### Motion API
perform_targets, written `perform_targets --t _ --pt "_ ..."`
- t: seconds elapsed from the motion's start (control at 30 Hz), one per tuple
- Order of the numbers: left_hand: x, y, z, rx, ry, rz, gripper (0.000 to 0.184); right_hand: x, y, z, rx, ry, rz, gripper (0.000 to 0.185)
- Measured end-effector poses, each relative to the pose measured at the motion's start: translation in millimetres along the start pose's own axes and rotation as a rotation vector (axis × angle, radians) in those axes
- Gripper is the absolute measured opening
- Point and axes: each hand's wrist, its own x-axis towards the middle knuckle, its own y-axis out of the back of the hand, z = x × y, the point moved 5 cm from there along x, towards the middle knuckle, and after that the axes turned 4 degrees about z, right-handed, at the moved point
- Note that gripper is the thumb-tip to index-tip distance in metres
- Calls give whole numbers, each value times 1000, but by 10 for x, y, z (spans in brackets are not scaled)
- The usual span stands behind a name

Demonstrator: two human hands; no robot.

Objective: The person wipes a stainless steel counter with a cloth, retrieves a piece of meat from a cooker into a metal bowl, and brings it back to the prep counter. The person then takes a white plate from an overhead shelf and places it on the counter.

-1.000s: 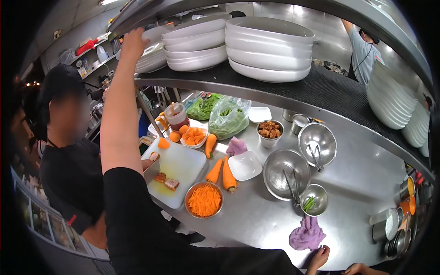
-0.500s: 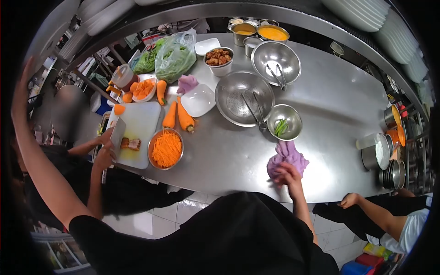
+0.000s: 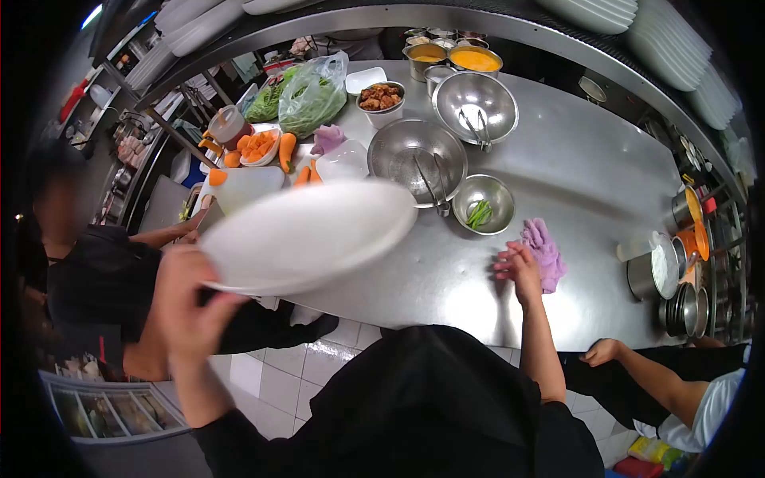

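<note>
My left hand (image 3: 191, 299) grips the left rim of a large white plate (image 3: 311, 235), blurred by motion, held above the table's front left. The plate hides the carrot shreds and part of the white cutting board (image 3: 247, 185). Fingers apart, my right hand (image 3: 519, 271) is over the steel table beside the left edge of a crumpled purple cloth (image 3: 545, 255). Behind it stands a small steel bowl (image 3: 484, 205) with green pieces (image 3: 479, 214). A perforated steel bowl (image 3: 394, 155) with tongs is to its left.
A co-worker (image 3: 96, 279) stands at the left by the cutting board; another person's hand (image 3: 603, 351) is at the front right. Bagged greens (image 3: 312, 94), a pot of brown pieces (image 3: 380, 97) and another steel bowl (image 3: 476, 107) are farther back. Stacked white dishes (image 3: 673, 48) sit on the overhead shelf.
My left hand has come down from the shelf with the white plate. The purple cloth has moved right, and my right hand is now beside it. The view has tilted down since the earliest frame.
</note>
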Motion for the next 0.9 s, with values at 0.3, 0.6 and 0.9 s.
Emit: perform_targets --t 0.3,0.6,0.9 --pt "-1003 -1897 -49 -121 -133 -261 30 -708 -1267 144 385 -433 -689 62" --pt "-2023 -2764 -394 -97 16 -326 22 -447 -1204 453 19 -235 -401 58" --pt "-1386 -2791 -1026 -316 460 -669 39 -393 -1117 510 -149 -189 -339 43"
